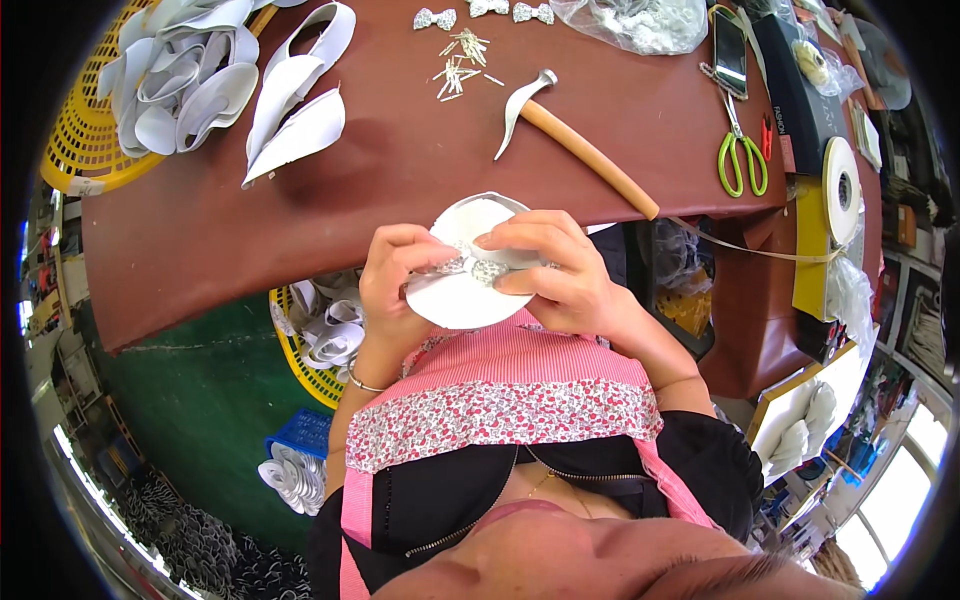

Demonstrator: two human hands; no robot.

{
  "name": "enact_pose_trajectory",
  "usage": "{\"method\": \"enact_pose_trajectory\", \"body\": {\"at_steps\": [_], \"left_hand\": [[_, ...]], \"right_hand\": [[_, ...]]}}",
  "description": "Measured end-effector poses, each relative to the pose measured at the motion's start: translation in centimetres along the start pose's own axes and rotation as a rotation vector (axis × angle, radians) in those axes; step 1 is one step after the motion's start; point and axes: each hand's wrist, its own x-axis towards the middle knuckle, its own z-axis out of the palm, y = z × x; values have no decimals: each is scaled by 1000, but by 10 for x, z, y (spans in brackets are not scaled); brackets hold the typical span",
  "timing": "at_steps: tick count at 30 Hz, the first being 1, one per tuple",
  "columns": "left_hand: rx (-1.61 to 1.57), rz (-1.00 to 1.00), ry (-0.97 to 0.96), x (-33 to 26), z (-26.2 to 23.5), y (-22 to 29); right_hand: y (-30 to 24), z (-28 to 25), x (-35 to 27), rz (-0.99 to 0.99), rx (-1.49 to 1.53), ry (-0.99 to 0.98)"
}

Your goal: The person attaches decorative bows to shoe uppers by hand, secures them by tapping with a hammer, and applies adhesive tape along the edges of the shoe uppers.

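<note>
In front of my apron I hold a white shoe upper [460,306] between both hands, over the table's near edge. A small silvery, glittery bow [488,272] lies against its middle. My left hand [398,275] grips the left side of the upper, its fingertips at the bow's left end. From the other side, my right hand [562,270] has its fingers curled over the upper, thumb beside the bow's right half. How the bow is fastened is hidden by the fingers. A hammer [585,150] with a wooden handle lies beyond my right hand.
On the brown-covered table [400,150] lie loose white uppers [295,115], thin pale strips [456,78], three bows [533,12], green-handled scissors [742,160] and a phone [730,52]. Yellow baskets [70,135] of uppers stand far left and below the edge. A tape roll [842,190] is at right.
</note>
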Motion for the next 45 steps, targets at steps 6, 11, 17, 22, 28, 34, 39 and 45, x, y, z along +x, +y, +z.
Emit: {"method": "enact_pose_trajectory", "body": {"at_steps": [6, 11, 17, 22, 28, 34, 39, 45], "left_hand": [[55, 14, -117, 7, -2, 6], [-216, -420, -217, 1, -2, 9], [-657, -744, -321, -9, -6, 0], [-897, -860, -269, -20, -2, -12], [-956, -850, -267, -27, 5, -15], [-817, -892, -250, -21, 9, -10], [-813, -888, -160, -12, 17, -9], [387, -21, 230, 22, 24, -6]], "right_hand": [[0, 9, -8, 137, 118, 49], [-8, 11, -13, 390, 256, 54], [-4, 9, -10, 1070, 1044, 89], [3, 3, -4, 1103, 1018, -80], [7, -6, -2, 1144, 976, -229], [7, -10, -1, 1116, 814, -226], [15, -5, 0, 1116, 823, -125], [13, 14, -1, 1149, 728, 181]]}}
